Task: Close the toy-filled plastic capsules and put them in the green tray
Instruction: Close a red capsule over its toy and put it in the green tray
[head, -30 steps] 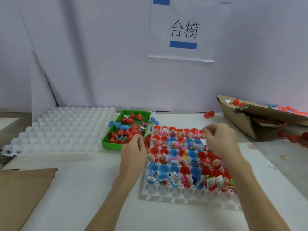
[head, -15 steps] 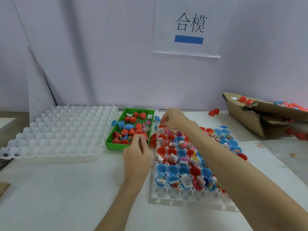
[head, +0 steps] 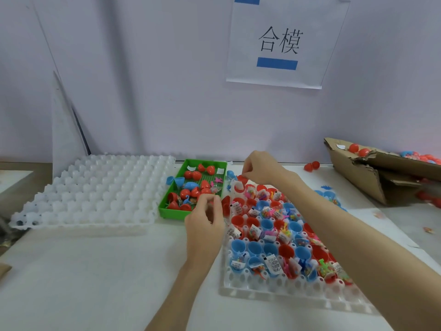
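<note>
A white table [head: 95, 271] carries everything. At the left lies an empty white grid tray [head: 95, 192]; at the right front a second grid [head: 274, 292] holds open red and blue capsule halves [head: 267, 225], most stuffed with small toys and paper slips. A torn carton [head: 362, 173] with more red pieces sits far right. Between the two grids stands the green tray [head: 167, 211], partly filled with closed red capsules and a blue one.

The right hand [head: 260, 168] reaches across to the far left corner of the filled grid, fingertips curled down onto a red piece there; whether it pinches that piece I cannot tell. The left hand [head: 205, 218] hovers at the near corner of the green tray, thumb and fingers curled close together; something reddish shows between them, but I cannot tell what it holds.

The capsules look light, hard, thin-walled and smooth, so likely slippery and apt to pop out of a pinch. Best taken around the rim with thumb and two fingers, the halves pressed squarely together, keeping slips clear of the seam.
</note>
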